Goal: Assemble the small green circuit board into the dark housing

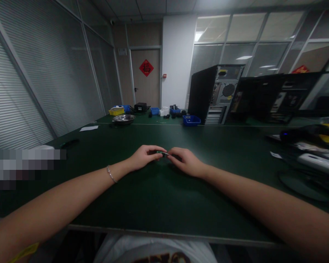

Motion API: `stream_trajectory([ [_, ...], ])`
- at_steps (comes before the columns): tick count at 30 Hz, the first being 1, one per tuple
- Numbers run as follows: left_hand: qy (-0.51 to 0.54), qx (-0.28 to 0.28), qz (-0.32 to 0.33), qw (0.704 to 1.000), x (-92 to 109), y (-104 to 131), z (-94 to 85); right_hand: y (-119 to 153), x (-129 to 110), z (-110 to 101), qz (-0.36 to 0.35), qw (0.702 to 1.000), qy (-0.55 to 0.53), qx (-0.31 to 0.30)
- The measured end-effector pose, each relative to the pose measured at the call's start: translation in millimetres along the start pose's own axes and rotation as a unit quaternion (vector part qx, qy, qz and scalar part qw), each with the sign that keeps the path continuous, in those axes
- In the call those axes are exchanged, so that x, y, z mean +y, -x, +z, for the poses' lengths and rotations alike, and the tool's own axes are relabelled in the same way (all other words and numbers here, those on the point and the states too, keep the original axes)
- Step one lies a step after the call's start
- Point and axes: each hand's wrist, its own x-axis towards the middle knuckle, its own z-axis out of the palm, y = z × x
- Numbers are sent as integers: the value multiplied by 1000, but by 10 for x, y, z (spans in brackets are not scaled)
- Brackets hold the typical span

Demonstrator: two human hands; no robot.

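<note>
My left hand (pixel 145 157) pinches a small green piece (pixel 159 152), which looks like a circuit board, between thumb and fingers. My right hand (pixel 186 162) comes from the other side, its thumb and forefinger closed on a thin, light-coloured piece (pixel 166 153) at the right end of the green one. The fingertips of both hands are close together over the middle of the dark green table (pixel 153 197). The pieces are too small to tell whether they are joined.
At the back stand a metal bowl (pixel 123 119), a yellow tray (pixel 116 111), a blue bin (pixel 191 120) and a computer tower (pixel 216 95). Cables and a white device (pixel 318 163) lie at the right. White paper (pixel 89 128) rests at the left.
</note>
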Motion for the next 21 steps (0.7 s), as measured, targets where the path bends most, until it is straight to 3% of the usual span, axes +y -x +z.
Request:
stream_trajectory([
  [9, -66, 35, 19, 997, -19, -9, 11, -8, 21, 24, -21, 1000, 16, 1],
  [21, -40, 11, 17, 999, -30, -4, -6, 4, 36, 17, -29, 1000, -4, 2],
])
